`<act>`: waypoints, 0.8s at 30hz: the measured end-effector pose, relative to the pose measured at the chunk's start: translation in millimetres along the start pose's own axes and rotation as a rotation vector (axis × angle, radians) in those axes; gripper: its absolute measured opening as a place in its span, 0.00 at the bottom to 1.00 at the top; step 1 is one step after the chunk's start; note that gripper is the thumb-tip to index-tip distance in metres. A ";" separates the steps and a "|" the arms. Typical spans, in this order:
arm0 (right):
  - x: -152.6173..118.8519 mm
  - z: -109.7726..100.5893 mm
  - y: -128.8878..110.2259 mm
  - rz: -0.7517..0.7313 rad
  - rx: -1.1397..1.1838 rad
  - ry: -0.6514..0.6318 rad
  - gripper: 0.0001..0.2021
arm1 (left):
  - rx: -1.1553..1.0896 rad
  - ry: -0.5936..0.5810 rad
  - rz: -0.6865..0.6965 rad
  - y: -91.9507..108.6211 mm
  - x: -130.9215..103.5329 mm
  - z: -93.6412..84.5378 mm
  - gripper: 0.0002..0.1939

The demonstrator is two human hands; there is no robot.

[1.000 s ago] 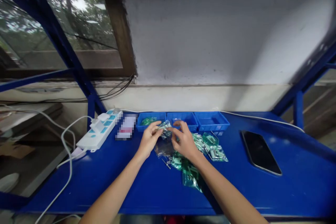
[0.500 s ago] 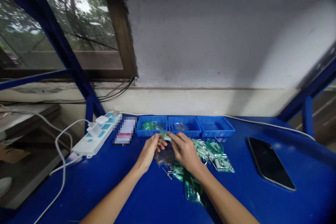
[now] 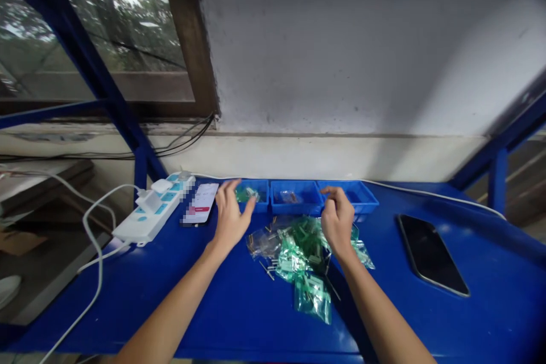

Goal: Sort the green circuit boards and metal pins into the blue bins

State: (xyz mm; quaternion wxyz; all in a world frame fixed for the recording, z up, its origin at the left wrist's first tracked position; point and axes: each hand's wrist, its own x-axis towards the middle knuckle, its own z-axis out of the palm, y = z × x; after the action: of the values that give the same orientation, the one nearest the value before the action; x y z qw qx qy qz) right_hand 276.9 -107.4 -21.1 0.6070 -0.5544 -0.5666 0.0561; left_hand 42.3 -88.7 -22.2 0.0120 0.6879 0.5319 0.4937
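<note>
My left hand [image 3: 230,213] hovers at the left blue bin [image 3: 265,196] with its thumb and fingers spread. In that bin lie green plastic bags [image 3: 247,193]. My right hand [image 3: 338,219] is held at the front left of the right blue bin [image 3: 370,200], its fingers curled together; what they hold, if anything, is hidden. Between and below the hands is a pile of green bags [image 3: 305,244] with metal pins. Beside it on the left lies a clear bag [image 3: 264,243] with brownish pins. Several loose pins [image 3: 267,270] lie at the pile's front left.
The middle blue bin [image 3: 296,209] holds a small clear bag [image 3: 289,197]. A lit phone [image 3: 202,205] and a white power strip [image 3: 149,216] with cables are at the left. A dark phone [image 3: 433,256] lies at the right. Blue frame posts stand at both sides.
My hands have moved apart: the left to the left bin, the right towards the right bin. The greenish piece held between them is out of the left hand, which has opened.
</note>
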 end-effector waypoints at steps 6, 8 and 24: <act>13.7 -12.3 26.2 0.039 -0.080 0.015 0.11 | -0.005 -0.590 0.078 3.3 -30.8 3.9 0.10; 12.1 -10.2 27.2 0.019 -0.087 0.004 0.10 | 0.048 -0.681 0.026 -3.1 -26.3 -2.9 0.14; -40.0 15.4 -36.7 -0.037 0.067 -0.567 0.14 | -0.251 -0.501 -0.088 1.7 -8.3 -18.0 0.07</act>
State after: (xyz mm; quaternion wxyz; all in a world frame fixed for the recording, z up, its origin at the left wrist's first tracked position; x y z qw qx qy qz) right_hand 230.7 -139.8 -23.1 0.4432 -0.4857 -0.7217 0.2166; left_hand 31.5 -104.8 -17.6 0.2496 0.7579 0.4763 0.3695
